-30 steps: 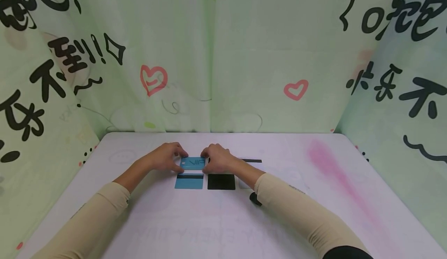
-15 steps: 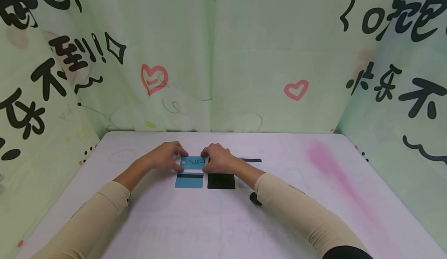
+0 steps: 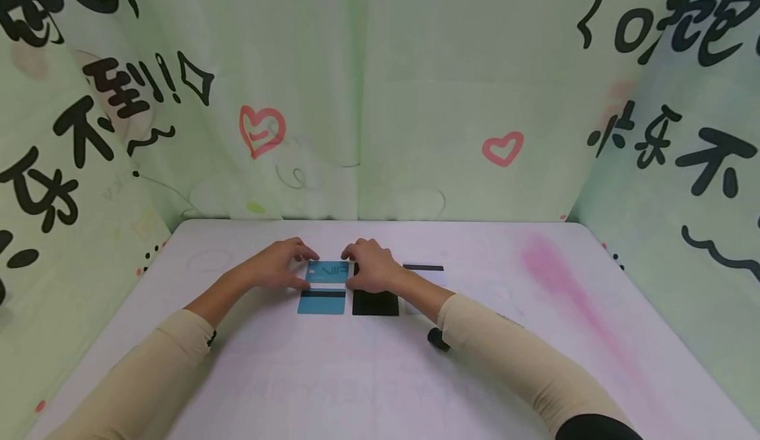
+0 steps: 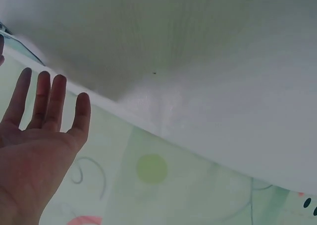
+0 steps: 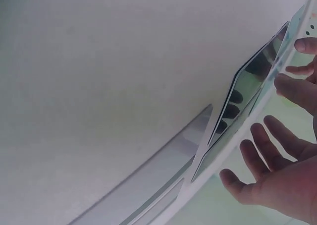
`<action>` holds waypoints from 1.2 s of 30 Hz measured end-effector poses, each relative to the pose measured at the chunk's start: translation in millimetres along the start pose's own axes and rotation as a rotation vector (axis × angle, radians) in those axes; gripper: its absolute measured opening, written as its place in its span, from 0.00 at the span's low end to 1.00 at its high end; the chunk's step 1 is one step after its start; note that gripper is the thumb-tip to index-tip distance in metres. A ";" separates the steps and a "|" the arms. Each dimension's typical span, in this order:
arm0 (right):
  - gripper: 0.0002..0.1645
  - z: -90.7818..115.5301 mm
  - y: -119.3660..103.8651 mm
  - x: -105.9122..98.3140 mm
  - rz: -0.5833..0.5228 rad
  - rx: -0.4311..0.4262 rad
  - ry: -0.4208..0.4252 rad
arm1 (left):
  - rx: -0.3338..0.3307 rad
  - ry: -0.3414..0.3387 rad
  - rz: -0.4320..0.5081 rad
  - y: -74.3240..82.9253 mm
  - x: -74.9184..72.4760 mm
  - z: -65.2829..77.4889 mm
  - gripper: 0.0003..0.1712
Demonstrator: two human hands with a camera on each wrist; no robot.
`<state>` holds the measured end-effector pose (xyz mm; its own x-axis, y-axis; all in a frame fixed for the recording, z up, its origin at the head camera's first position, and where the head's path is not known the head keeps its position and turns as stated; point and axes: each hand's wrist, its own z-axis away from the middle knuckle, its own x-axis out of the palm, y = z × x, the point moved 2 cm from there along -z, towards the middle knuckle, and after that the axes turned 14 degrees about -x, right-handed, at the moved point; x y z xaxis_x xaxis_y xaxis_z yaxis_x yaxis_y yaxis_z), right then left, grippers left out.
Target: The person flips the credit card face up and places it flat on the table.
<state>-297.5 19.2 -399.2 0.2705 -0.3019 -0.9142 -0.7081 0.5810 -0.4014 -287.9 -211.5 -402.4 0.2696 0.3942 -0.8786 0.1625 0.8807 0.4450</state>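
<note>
A blue card marked "VIP" [image 3: 328, 272] lies flat on the table between my two hands. My left hand [image 3: 276, 264] is at its left edge, thumb near the lower corner and fingers by the upper one. On the card's right side, my right hand [image 3: 375, 269] mirrors this, partly covering a dark card behind it. Both hands have relaxed, spread fingers, as the wrist views confirm; whether a tip still touches the card is unclear. Just below lie a blue card with a black stripe [image 3: 321, 304] and a glossy black card [image 3: 376, 304].
A white card with a black stripe [image 3: 424, 270] lies right of my right hand; another pale card [image 3: 412, 309] is partly hidden by the forearm. A small black object [image 3: 438, 339] sits beneath the right cuff. Printed curtains [image 3: 415, 97] stand behind the table.
The fingers and thumbs of both hands have spread slightly away from the VIP card's corners. The cards keep their arrangement; the whole view has shifted a little.
</note>
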 end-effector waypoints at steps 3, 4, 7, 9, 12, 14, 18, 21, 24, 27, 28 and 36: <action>0.28 2.3 -2.2 0.2 -0.010 -0.012 0.016 | 0.013 0.015 0.012 -1.4 0.5 3.7 0.32; 0.27 3.5 -3.4 0.4 -0.015 -0.015 0.019 | 0.021 0.021 0.015 -1.8 0.9 5.2 0.32; 0.28 7.3 -7.6 1.2 -0.029 -0.022 0.024 | 0.036 0.029 0.034 -2.3 1.7 11.1 0.33; 0.28 10.1 -11.1 1.2 -0.041 -0.024 0.028 | 0.037 0.028 0.057 -2.7 1.9 14.9 0.33; 0.28 14.1 -15.5 1.4 -0.056 -0.022 0.026 | 0.025 0.017 0.095 -5.0 2.4 19.7 0.34; 0.27 16.5 -17.9 1.8 -0.066 -0.021 0.016 | 0.013 0.007 0.123 -7.0 3.0 22.9 0.35; 0.27 21.0 -21.9 2.6 -0.069 -0.038 -0.002 | 0.004 -0.018 0.160 -9.6 4.9 30.1 0.35; 0.28 23.9 -24.5 3.4 -0.074 -0.057 -0.013 | 0.001 -0.031 0.172 -10.0 7.3 35.3 0.36; 0.29 26.3 -26.8 4.4 -0.087 -0.062 -0.029 | 0.007 -0.037 0.188 -8.6 9.6 39.1 0.36; 0.30 27.6 -28.4 5.8 -0.107 -0.057 -0.045 | 0.026 -0.042 0.193 -6.7 11.6 40.9 0.36; 0.30 27.7 -28.8 6.3 -0.108 -0.058 -0.048 | 0.030 -0.041 0.188 -6.3 12.3 41.1 0.36; 0.30 26.6 -30.0 9.3 -0.068 -0.075 -0.063 | 0.040 -0.030 0.107 -3.6 15.3 40.2 0.35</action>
<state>-256.4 19.0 -397.1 0.3578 -0.2893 -0.8878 -0.7330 0.5020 -0.4590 -246.2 -219.2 -410.6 0.3155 0.4770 -0.8203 0.1688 0.8225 0.5432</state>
